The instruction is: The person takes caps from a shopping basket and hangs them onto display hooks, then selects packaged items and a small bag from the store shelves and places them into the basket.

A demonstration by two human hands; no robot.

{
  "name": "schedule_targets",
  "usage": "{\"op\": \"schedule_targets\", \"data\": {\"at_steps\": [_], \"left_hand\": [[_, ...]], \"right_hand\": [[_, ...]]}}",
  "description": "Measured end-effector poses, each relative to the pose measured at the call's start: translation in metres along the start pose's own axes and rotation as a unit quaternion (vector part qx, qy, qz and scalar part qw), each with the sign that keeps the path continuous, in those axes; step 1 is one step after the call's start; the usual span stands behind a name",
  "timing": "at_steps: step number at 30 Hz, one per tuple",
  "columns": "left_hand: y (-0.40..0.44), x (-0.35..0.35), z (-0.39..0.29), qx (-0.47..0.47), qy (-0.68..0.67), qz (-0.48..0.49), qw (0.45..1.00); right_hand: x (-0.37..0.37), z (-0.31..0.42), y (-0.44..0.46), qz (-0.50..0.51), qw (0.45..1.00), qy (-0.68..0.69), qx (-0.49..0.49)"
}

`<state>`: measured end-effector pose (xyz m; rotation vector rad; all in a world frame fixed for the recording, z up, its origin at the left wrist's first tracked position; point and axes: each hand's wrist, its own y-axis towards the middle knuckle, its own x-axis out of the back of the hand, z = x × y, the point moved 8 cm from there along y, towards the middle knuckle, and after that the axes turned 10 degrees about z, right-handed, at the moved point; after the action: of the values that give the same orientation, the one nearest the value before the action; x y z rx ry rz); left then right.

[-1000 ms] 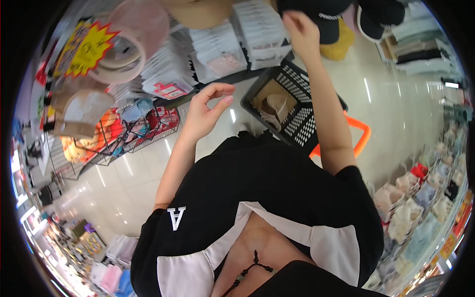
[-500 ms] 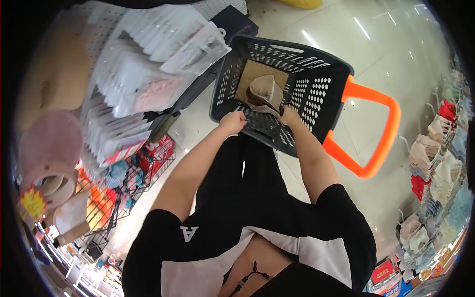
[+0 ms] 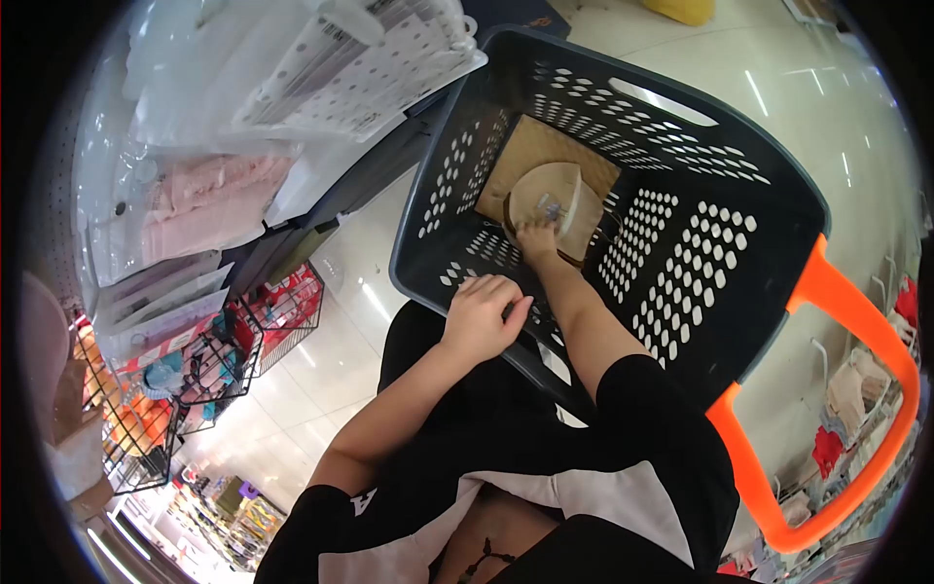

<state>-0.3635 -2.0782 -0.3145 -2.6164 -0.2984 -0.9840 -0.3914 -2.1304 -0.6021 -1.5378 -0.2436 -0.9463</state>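
A dark grey perforated basket (image 3: 700, 292) with an orange handle stands tilted in view in front of my legs. Inside, a beige cap-like item (image 3: 574, 209) rests by a brown flat piece (image 3: 525, 146) at the bottom. My right hand (image 3: 538, 240) reaches deep into the basket, its fingers closed at the lower edge of the beige item; the fingertips are partly hard to make out. Curled over the near rim is my left hand (image 3: 486, 316), its thumb pointing right along the rim.
Packaged goods in clear plastic (image 3: 341, 78) hang on a rack at upper left. Below them are wire baskets (image 3: 282, 316) with colourful items. Clothing on hooks (image 3: 856, 389) lines the right side. Glossy tiled floor (image 3: 321, 370) shows around the basket. Something yellow (image 3: 681, 10) is at the top.
Both hands came down from the racks to the basket. The right hand then went deeper, onto the beige item, while the left stayed at the near rim. The basket now looks larger and closer.
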Motion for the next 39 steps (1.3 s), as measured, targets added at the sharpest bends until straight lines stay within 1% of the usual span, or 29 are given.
{"op": "schedule_targets", "data": {"at_steps": [1, 3, 5, 7, 8, 9, 11, 12, 13, 14, 17, 19, 20, 21, 22, 23, 24, 25, 26, 27, 28, 29, 31, 32, 33, 35, 36, 37, 39], "left_hand": [[0.0, -0.001, 0.004, 0.006, 0.001, -0.003, 1.0], [-0.003, 0.005, 0.0, -0.025, -0.004, -0.027, 0.999], [-0.005, 0.009, 0.002, -0.032, -0.016, -0.035, 0.999], [-0.011, 0.019, -0.005, -0.05, -0.055, -0.042, 0.996], [-0.017, 0.028, -0.007, -0.023, -0.081, -0.042, 0.996], [-0.023, 0.039, -0.011, -0.018, -0.089, -0.044, 0.995], [-0.038, 0.07, -0.021, 0.016, -0.166, -0.066, 0.984], [-0.047, 0.088, -0.026, 0.018, -0.183, -0.092, 0.979], [-0.059, 0.099, -0.021, 0.063, -0.208, -0.093, 0.972], [-0.067, 0.112, -0.019, 0.077, -0.247, -0.096, 0.961], [-0.087, 0.171, -0.03, 0.107, -0.341, -0.076, 0.931], [-0.094, 0.229, -0.069, 0.054, -0.341, -0.062, 0.936], [-0.097, 0.257, -0.089, 0.048, -0.34, -0.074, 0.936], [-0.101, 0.285, -0.111, 0.009, -0.38, -0.084, 0.921], [-0.107, 0.312, -0.133, -0.03, -0.419, -0.094, 0.903], [-0.112, 0.337, -0.156, -0.047, -0.396, -0.093, 0.912], [-0.117, 0.358, -0.175, -0.086, -0.427, -0.086, 0.896], [-0.123, 0.376, -0.189, -0.126, -0.456, -0.078, 0.877], [-0.133, 0.389, -0.193, -0.131, -0.452, -0.09, 0.878], [-0.141, 0.387, -0.191, -0.096, -0.524, -0.041, 0.846], [-0.151, 0.383, -0.191, -0.06, -0.591, 0.009, 0.805], [-0.164, 0.387, -0.19, -0.06, -0.591, -0.002, 0.805], [-0.186, 0.391, -0.188, -0.054, -0.588, -0.003, 0.807], [-0.194, 0.394, -0.184, -0.057, -0.585, -0.008, 0.809], [-0.202, 0.395, -0.18, -0.073, -0.589, -0.025, 0.805], [-0.216, 0.398, -0.183, -0.09, -0.596, -0.048, 0.797], [-0.223, 0.405, -0.191, -0.096, -0.589, -0.062, 0.8], [-0.228, 0.41, -0.196, -0.103, -0.582, -0.077, 0.803], [-0.233, 0.412, -0.196, -0.107, -0.582, -0.087, 0.802]], "right_hand": [[-0.006, 0.004, 0.005, 0.001, 1.0, -0.002, 0.007], [-0.019, 0.003, 0.004, 0.032, 0.996, 0.081, 0.009], [0.002, -0.012, -0.009, 0.007, 0.997, 0.075, 0.018], [0.035, -0.039, -0.032, -0.025, 0.989, 0.142, 0.013], [0.057, -0.049, -0.05, -0.027, 0.99, 0.137, 0.01], [0.083, -0.059, -0.068, -0.038, 0.987, 0.155, 0.017], [0.145, -0.073, -0.118, -0.053, 0.984, 0.166, 0.025], [0.182, -0.078, -0.148, -0.089, 0.973, 0.208, 0.044], [0.216, -0.082, -0.18, -0.124, 0.958, 0.25, 0.063], [0.246, -0.084, -0.211, -0.15, 0.949, 0.266, 0.085], [0.341, -0.066, -0.323, -0.031, 0.92, 0.36, 0.152], [0.392, -0.051, -0.393, -0.024, 0.878, 0.43, 0.208], [0.421, -0.037, -0.428, -0.04, 0.866, 0.433, 0.248], [0.436, -0.029, -0.447, -0.044, 0.868, 0.422, 0.256], [0.451, -0.015, -0.469, -0.029, 0.83, 0.449, 0.331], [0.467, -0.002, -0.489, -0.012, 0.784, 0.471, 0.404], [0.484, 0.013, -0.508, 0.007, 0.751, 0.446, 0.487], [0.491, 0.023, -0.512, 0.011, 0.751, 0.437, 0.495], [0.498, 0.035, -0.515, 0.025, 0.685, 0.471, 0.555], [0.5, 0.045, -0.515, 0.042, 0.613, 0.503, 0.608], [0.495, 0.048, -0.504, -0.011, 0.614, 0.482, 0.625], [0.498, 0.06, -0.511, -0.004, 0.613, 0.477, 0.63], [0.494, 0.075, -0.507, 0.071, 0.548, 0.633, 0.542], [0.496, 0.078, -0.51, 0.027, 0.547, 0.628, 0.553], [0.497, 0.083, -0.516, 0.03, 0.548, 0.624, 0.556], [0.511, 0.09, -0.535, 0.004, 0.58, 0.614, 0.536], [0.514, 0.093, -0.539, -0.002, 0.619, 0.581, 0.529], [0.521, 0.096, -0.549, 0.002, 0.622, 0.577, 0.53], [0.542, 0.101, -0.576, -0.05, 0.651, 0.525, 0.547]]}}
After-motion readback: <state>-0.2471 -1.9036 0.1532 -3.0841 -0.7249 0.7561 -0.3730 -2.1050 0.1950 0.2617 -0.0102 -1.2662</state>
